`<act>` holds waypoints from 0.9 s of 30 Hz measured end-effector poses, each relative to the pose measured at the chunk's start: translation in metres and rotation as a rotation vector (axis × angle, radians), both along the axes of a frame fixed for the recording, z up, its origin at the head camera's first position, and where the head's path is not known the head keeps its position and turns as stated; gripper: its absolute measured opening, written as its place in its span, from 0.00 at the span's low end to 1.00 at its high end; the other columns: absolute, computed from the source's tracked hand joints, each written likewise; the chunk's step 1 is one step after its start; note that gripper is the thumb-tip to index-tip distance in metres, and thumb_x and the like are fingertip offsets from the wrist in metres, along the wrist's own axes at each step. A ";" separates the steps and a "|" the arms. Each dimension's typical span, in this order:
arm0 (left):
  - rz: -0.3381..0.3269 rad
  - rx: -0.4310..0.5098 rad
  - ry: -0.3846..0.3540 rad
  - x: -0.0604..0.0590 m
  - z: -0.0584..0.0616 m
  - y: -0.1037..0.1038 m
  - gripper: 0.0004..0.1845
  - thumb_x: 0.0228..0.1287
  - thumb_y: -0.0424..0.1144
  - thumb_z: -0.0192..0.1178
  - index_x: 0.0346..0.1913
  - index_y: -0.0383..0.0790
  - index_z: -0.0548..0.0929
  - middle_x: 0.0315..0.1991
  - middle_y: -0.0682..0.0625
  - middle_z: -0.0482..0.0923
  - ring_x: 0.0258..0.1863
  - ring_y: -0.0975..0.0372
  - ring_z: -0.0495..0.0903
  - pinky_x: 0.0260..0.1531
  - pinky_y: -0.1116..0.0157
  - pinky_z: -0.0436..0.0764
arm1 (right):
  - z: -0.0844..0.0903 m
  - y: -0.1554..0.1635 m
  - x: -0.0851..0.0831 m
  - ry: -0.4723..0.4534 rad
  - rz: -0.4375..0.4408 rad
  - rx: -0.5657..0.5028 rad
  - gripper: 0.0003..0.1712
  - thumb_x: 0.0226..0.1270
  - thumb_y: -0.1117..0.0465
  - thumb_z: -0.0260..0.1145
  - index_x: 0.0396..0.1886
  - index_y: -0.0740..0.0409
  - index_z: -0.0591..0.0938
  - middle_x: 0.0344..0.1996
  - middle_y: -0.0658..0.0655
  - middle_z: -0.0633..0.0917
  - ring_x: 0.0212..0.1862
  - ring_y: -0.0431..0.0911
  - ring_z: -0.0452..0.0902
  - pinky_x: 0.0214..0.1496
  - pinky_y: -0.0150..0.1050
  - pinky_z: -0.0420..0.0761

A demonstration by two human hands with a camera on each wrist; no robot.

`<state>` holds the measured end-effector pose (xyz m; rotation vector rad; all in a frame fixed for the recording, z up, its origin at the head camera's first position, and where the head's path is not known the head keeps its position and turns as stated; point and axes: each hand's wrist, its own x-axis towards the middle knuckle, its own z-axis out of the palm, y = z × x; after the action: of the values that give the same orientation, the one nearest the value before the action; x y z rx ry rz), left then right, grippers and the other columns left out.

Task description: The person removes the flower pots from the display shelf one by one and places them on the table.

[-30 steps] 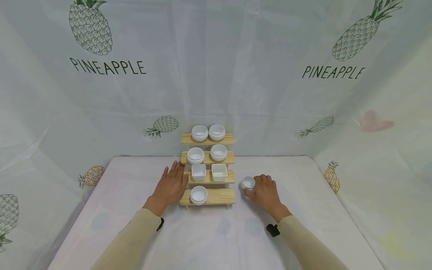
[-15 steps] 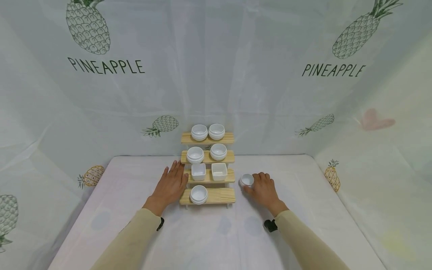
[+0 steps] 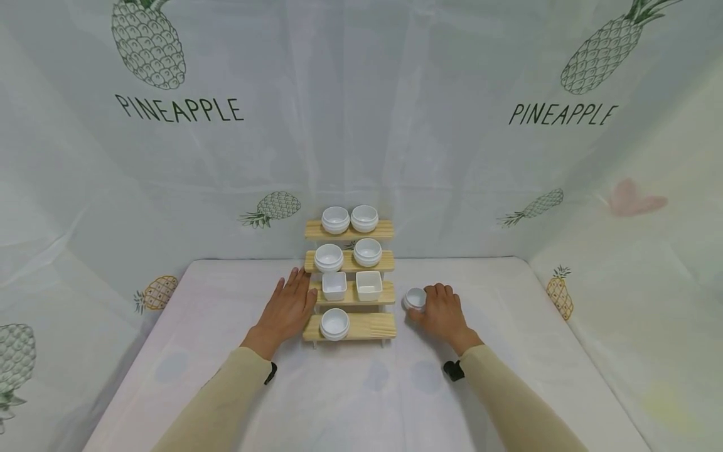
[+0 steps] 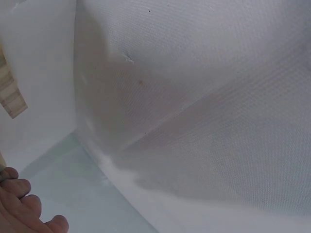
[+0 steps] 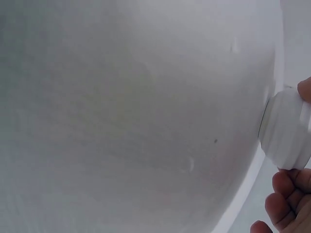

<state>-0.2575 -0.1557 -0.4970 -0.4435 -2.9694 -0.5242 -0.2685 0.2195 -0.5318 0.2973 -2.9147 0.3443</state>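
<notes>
A small white round bowl (image 3: 415,299) is held on the table (image 3: 361,389), just right of the wooden stepped rack (image 3: 349,328), level with its second step. It is gripped by the right hand (image 3: 442,314), whose fingers (image 5: 286,194) are curled round its side. The left hand (image 3: 286,311) is laid flat on the table, fingers straight and together, touching the rack's left edge. Seven white bowls are carried on the rack; the right half of the lowest step (image 3: 373,325) is seen bare.
</notes>
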 end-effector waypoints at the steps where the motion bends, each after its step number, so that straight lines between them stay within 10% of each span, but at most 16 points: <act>1: 0.001 0.001 -0.004 0.000 0.000 0.000 0.35 0.88 0.52 0.33 0.82 0.28 0.56 0.84 0.36 0.53 0.85 0.43 0.50 0.83 0.40 0.51 | 0.000 0.001 -0.001 0.006 0.004 0.002 0.34 0.63 0.43 0.74 0.52 0.70 0.80 0.45 0.66 0.81 0.48 0.61 0.73 0.47 0.54 0.75; 27: 0.008 0.010 -0.011 -0.003 -0.003 0.000 0.35 0.88 0.53 0.33 0.83 0.29 0.56 0.84 0.37 0.52 0.85 0.45 0.49 0.83 0.41 0.51 | -0.003 0.005 -0.006 0.008 0.009 0.051 0.37 0.61 0.41 0.73 0.54 0.69 0.80 0.46 0.66 0.80 0.49 0.61 0.74 0.50 0.55 0.76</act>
<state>-0.2606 -0.1560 -0.4999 -0.4287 -2.9765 -0.5418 -0.2741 0.2246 -0.5350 0.3191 -2.9191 0.2692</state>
